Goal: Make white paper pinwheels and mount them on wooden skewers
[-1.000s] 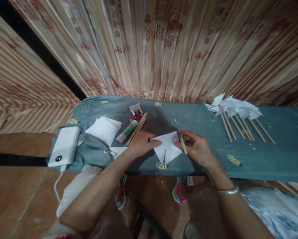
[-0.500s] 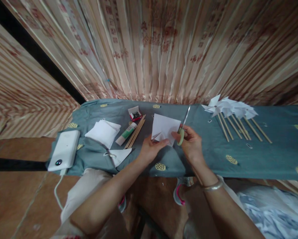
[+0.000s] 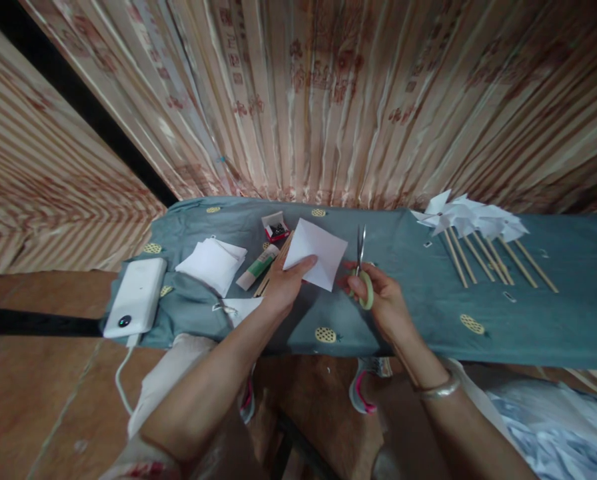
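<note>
Left hand [image 3: 284, 283]: white paper [image 3: 319, 250] | right hand [image 3: 387, 301]: scissors [image 3: 360, 256] (blades slightly apart)

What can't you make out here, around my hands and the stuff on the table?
All in the head view:
- Left hand's fingers under the white sheet: hidden by the sheet.
- Wooden sticks: partly covered by the left hand and sheet, so no sure count.
- Dark bits in the small red box: too small.
- Print on the tube: too blurred to read.
- Pinwheels: overlapping, so some vanes are hidden.
</note>
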`<state>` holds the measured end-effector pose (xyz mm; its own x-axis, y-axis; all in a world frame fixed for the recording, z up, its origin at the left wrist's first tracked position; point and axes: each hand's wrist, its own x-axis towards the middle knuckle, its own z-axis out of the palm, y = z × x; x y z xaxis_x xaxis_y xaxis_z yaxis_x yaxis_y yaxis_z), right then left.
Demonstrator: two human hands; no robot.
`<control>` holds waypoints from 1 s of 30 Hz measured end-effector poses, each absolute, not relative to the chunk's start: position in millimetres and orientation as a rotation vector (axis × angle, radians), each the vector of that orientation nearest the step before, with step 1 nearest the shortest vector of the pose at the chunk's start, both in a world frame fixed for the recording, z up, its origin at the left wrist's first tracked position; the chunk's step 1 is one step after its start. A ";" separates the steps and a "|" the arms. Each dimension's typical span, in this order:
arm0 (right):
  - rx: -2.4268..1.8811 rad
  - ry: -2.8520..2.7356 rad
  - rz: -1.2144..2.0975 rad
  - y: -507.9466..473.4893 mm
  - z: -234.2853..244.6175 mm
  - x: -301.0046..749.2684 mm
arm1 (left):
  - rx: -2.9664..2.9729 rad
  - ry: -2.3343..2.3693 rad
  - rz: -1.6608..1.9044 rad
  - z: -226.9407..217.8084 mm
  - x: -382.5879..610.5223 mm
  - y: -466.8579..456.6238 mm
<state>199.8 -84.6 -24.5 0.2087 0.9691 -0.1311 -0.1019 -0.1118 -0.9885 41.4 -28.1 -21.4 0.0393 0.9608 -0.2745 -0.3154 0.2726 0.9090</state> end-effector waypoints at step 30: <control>-1.281 -1.223 1.628 -108.1 -32.5 203.9 | 0.695 1.072 1.222 -19.7 35.0 -16.7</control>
